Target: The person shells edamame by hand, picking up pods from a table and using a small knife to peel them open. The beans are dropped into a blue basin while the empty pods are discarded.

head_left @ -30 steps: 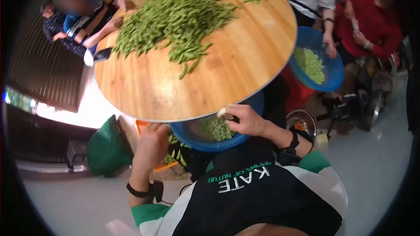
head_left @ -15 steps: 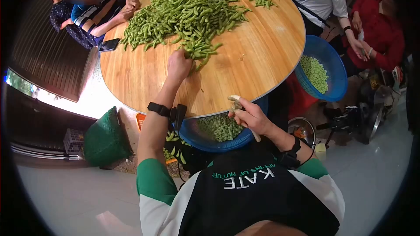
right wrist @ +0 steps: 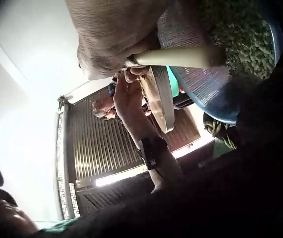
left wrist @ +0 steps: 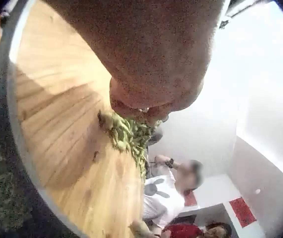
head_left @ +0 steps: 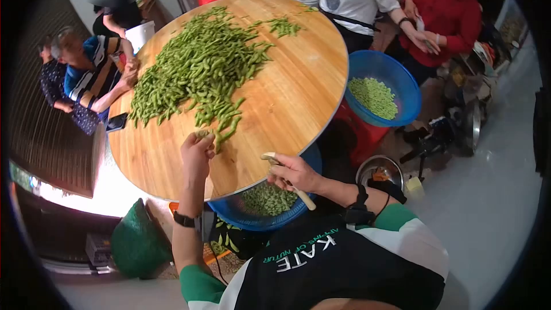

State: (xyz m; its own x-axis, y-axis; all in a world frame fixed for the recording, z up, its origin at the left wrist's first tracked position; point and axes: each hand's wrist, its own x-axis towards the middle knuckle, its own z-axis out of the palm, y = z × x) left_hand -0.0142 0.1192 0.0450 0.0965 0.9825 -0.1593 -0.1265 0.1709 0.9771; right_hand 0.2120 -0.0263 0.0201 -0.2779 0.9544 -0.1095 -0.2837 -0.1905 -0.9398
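one legible print: "kate" on shirt (head_left: 304, 255), inverted.

near blue basin (head_left: 229, 209) half hidden under round table (head_left: 287, 109), left hand (left wrist: 151, 59) a blur filling left wrist view

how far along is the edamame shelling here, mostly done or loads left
Some is done: shelled beans lie in the blue basin under the table edge, and more in the second blue basin. In hand: the left hand grips pods at the near end of the pile, and the right hand holds a pale stick-like tool. Left: a large pile of pods covers much of the round wooden table, so most remains.
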